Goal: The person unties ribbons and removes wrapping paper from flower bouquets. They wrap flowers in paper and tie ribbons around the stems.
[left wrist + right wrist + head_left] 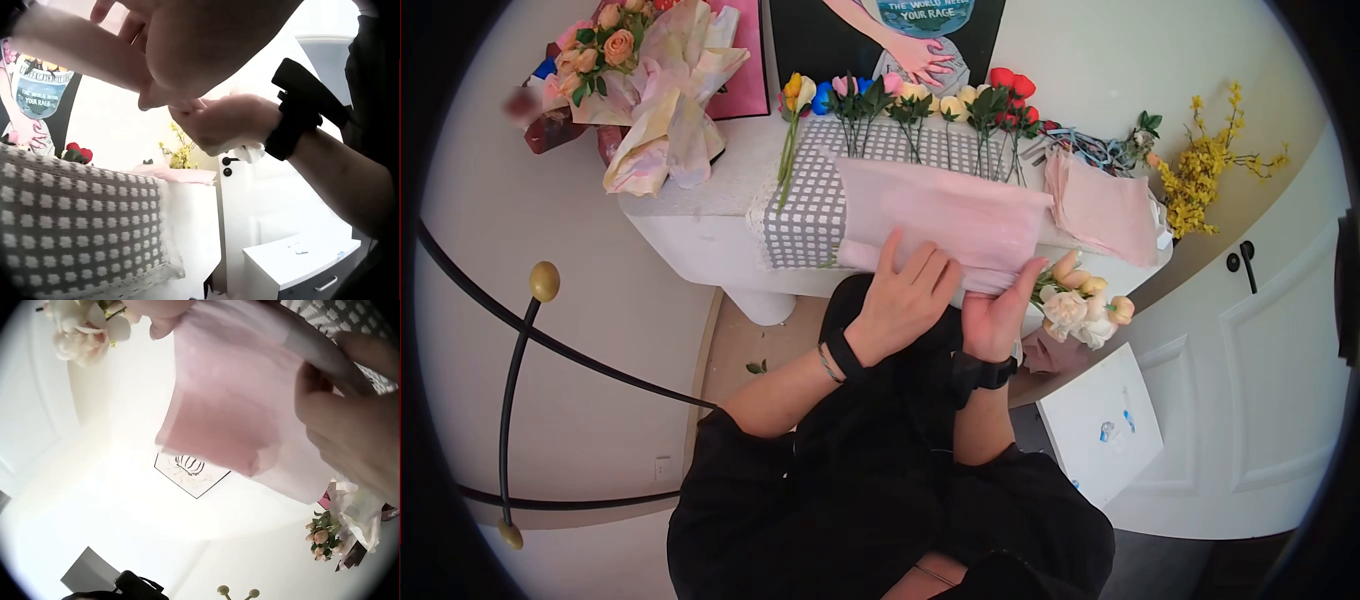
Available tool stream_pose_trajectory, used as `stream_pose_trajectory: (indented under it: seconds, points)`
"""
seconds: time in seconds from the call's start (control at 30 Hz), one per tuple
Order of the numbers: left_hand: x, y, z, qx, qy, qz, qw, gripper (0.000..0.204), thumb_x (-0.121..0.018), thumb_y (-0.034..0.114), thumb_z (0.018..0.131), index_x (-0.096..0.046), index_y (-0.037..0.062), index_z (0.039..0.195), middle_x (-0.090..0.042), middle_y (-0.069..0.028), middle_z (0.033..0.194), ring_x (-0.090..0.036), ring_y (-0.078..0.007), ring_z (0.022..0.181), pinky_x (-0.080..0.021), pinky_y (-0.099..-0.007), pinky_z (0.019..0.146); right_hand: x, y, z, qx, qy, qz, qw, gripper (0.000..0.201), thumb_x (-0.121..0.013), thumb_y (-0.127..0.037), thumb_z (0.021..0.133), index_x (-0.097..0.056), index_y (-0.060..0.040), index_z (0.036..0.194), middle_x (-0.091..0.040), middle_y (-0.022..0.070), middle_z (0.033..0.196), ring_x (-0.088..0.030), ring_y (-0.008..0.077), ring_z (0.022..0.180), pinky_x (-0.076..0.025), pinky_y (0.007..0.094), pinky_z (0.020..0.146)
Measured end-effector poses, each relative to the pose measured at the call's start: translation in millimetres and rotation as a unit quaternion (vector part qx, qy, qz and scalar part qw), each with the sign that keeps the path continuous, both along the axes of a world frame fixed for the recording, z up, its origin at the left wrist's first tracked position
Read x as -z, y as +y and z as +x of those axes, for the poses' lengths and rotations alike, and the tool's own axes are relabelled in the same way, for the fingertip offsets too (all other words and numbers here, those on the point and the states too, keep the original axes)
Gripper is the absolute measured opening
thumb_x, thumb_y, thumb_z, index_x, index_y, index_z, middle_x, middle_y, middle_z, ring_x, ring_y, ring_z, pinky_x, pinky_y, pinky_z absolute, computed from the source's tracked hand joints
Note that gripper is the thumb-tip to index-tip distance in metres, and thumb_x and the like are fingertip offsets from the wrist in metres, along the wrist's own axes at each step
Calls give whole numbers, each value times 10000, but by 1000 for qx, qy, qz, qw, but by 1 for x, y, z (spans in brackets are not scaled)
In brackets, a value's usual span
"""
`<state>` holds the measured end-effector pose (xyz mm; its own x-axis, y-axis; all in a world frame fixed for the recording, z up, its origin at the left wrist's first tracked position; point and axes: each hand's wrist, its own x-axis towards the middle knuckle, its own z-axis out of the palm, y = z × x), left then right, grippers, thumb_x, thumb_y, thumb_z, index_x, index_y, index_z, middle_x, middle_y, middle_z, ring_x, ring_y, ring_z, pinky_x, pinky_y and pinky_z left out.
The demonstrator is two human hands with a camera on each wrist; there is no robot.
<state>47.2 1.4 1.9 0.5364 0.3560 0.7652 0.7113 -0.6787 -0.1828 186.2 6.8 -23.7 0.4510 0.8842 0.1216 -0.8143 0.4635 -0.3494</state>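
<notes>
A sheet of pink wrapping paper [945, 205] stands up in front of the person, its lower edge folded into a roll. The left hand [905, 300] lies over that roll; in the right wrist view the left hand [350, 419] has its fingers curled at the roll's edge. At the paper's lower right corner the right hand [992, 318] grips the wrapped bundle, thumb raised. Cream and peach flowers [1085, 305] stick out to the right of it, their stems hidden. The left wrist view shows the right hand [228, 122] close beside the left hand [206, 47].
Loose flowers [915, 105] lie in a row on a grey checked cloth [805, 215] along the table's back. More pink paper [1105, 205] is at the table's right. A wrapped bouquet [665, 120] stands at the left, yellow blossoms [1195, 185] at the right, a white cabinet [1100, 425] below.
</notes>
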Motion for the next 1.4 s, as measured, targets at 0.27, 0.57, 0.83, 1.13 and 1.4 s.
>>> stream_pose_trajectory:
  seconds: [0.27,0.57,0.83,1.13,1.4]
  points:
    - [15,17,11,101,-20,-35,994,272,-599,131,721,-607,20,970,-584,-66,914,-579,-205,820,-452,-323,732,-8,-13,0,-60,-3,35,998,400,-427,-338,999,-491,-34,1251,-552,92,1250,-525,213,1139,-399,377,1000]
    - [23,18,5,96,-19,-98,990,283,-655,189,720,-588,56,960,-528,-69,844,-586,-230,716,-500,-336,645,0,-11,-2,-87,-57,10,995,367,-444,-330,996,-521,-32,1197,-577,84,1167,-545,197,1092,-425,377,960]
    - [28,25,7,31,28,-34,999,182,-620,166,726,-525,89,860,-496,-60,818,-559,-215,808,-498,-311,596,-12,-12,0,-12,-20,-7,1000,354,-464,-301,993,-528,-15,1192,-585,86,1169,-543,195,1102,-421,379,975]
    - [19,31,3,41,22,-82,996,116,-570,118,747,-533,88,853,-514,-43,782,-592,-181,711,-518,-299,556,18,-7,10,-73,-64,92,991,368,-482,-226,983,-464,-1,1273,-534,95,1262,-515,218,1166,-396,396,1023]
    - [23,38,2,68,-36,42,996,110,-596,133,720,-543,102,811,-505,-40,769,-585,-206,718,-521,-334,637,5,-6,12,-85,-56,21,995,362,-492,-202,979,-456,-5,1280,-543,102,1257,-526,214,1160,-415,379,1019]
